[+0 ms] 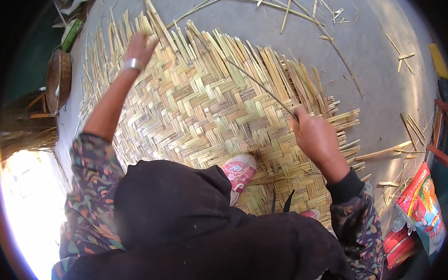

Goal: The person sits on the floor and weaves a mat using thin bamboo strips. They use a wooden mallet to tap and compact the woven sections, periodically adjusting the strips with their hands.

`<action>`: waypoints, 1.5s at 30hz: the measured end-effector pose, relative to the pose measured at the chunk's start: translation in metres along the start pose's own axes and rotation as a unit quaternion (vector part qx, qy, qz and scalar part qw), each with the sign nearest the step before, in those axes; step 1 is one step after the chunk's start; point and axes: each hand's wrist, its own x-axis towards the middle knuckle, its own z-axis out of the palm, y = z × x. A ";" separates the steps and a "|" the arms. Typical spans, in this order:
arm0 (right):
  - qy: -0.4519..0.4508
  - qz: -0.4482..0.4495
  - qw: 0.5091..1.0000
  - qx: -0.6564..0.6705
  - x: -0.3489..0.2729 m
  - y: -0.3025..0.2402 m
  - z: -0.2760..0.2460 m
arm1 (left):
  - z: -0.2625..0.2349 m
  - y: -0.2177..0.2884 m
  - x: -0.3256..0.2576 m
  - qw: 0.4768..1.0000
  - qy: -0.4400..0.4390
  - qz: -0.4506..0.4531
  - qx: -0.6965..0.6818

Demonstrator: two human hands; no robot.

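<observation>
A woven mat (200,104) of pale split reed strips lies on the floor beneath me, its far edge fringed with loose strip ends. At the far left of that fringe, my left hand (140,50) is closed on a reed strip (156,16); the fingers partly hide the hold. Out over the mat's right side, my right hand (317,138) is wrapped round one end of a thin dark rod (263,86). The rod slants away to the left, its far tip over the fringe; I cannot tell whether it touches the reeds.
My pink patterned shoe (240,172) stands on the mat, near two dark pointed blades (283,201). Loose reed strips (340,55) are scattered on the grey floor (370,41). A round basket (58,80) is at left, a colourful plastic bag (424,201) at right.
</observation>
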 end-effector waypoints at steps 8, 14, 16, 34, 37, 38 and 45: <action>-0.108 -0.005 0.993 -0.042 -0.056 0.013 0.039 | -0.043 -0.015 -0.488 0.648 -0.619 -0.443 0.027; -0.098 0.009 0.992 -0.073 -0.056 0.007 0.051 | -0.024 0.070 -0.543 0.653 -0.617 -0.439 -0.030; -0.100 0.012 0.992 -0.078 -0.054 0.004 0.052 | -0.019 0.085 -0.533 0.664 -0.603 -0.440 -0.040; -0.148 -0.011 0.983 -0.104 -0.038 0.001 0.043 | -0.034 0.116 -0.549 0.697 -0.542 -0.460 -0.093; -0.158 -0.004 0.980 -0.117 -0.036 0.002 0.038 | -0.040 0.115 -0.554 0.695 -0.541 -0.464 -0.096; -0.168 0.010 0.978 -0.123 -0.035 0.001 0.037 | -0.041 0.115 -0.555 0.693 -0.541 -0.466 -0.098; -0.209 0.020 0.963 -0.167 -0.043 -0.014 0.029 | -0.048 0.106 -0.551 0.695 -0.540 -0.466 -0.088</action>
